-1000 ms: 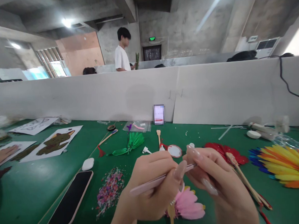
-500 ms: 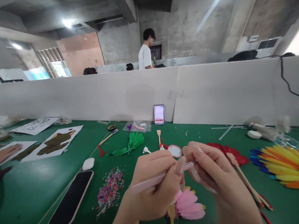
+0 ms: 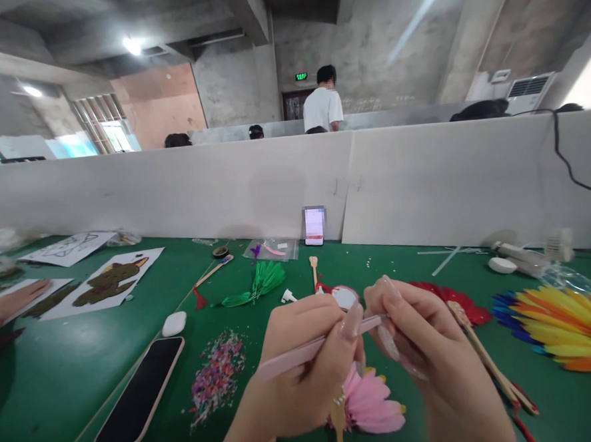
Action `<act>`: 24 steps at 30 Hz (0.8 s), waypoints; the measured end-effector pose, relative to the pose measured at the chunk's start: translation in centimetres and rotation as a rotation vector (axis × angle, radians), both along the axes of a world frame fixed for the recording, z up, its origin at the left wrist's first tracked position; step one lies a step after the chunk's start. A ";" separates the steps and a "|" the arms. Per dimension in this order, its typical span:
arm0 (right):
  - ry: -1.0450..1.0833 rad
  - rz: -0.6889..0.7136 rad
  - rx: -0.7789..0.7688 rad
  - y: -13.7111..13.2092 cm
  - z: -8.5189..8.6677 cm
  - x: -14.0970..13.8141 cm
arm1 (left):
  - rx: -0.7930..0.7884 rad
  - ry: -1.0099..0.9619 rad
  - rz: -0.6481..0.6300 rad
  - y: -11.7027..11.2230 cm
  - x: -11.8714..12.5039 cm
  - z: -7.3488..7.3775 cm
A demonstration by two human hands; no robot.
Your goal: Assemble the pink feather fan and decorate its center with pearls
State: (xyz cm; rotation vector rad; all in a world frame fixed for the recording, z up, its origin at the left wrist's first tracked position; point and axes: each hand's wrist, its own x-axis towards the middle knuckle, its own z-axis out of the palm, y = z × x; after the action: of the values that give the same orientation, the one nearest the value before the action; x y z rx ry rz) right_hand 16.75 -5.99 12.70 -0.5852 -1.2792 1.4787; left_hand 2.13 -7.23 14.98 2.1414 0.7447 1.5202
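My left hand [image 3: 304,367] is closed around pink tweezers [image 3: 288,359] and holds them slanting up to the right. My right hand [image 3: 424,353] is curled at the tweezers' tip, fingers pinched on something too small to make out. Both hands hover above a pink feather fan [image 3: 374,406] with a wooden handle, lying on the green table [image 3: 60,389]. A small round red-rimmed mirror [image 3: 344,296] lies just beyond my fingers.
A phone [image 3: 138,394] and a pile of coloured scraps [image 3: 217,376] lie to the left, a green feather fan [image 3: 259,283] behind. Red [image 3: 455,301] and yellow-orange [image 3: 562,328] feather fans sit right. Another person's hand [image 3: 7,305] rests at far left. A white partition [image 3: 293,181] backs the table.
My hands have barely shifted, still working at the tweezers' tip. The person in white behind the partition has walked to the right.
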 end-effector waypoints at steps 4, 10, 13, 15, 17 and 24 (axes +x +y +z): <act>0.016 0.020 0.001 0.0 0.1 -0.1 | 0.001 -0.006 0.005 0.0 -0.1 0.0; 0.034 0.019 -0.022 0.0 0.0 -0.2 | -0.017 -0.009 -0.004 -0.1 -0.1 -0.2; 0.018 -0.003 -0.030 0.0 0.0 -0.1 | -0.016 -0.020 -0.004 -0.1 -0.1 -0.3; 0.004 -0.010 -0.028 -0.1 0.0 -0.1 | -0.020 -0.023 0.001 0.0 0.0 -0.4; -0.004 -0.012 -0.030 -0.1 0.0 0.0 | -0.023 -0.031 0.008 -0.1 0.0 -0.3; -0.024 -0.054 -0.036 -0.1 0.5 -0.1 | -0.038 -0.008 0.004 -0.1 0.0 -0.3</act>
State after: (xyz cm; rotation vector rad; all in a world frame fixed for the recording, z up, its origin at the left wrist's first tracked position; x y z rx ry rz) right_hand 16.66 -6.04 13.17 -0.6583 -1.2483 1.4565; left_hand 2.13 -7.34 14.67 2.1066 0.7700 1.5037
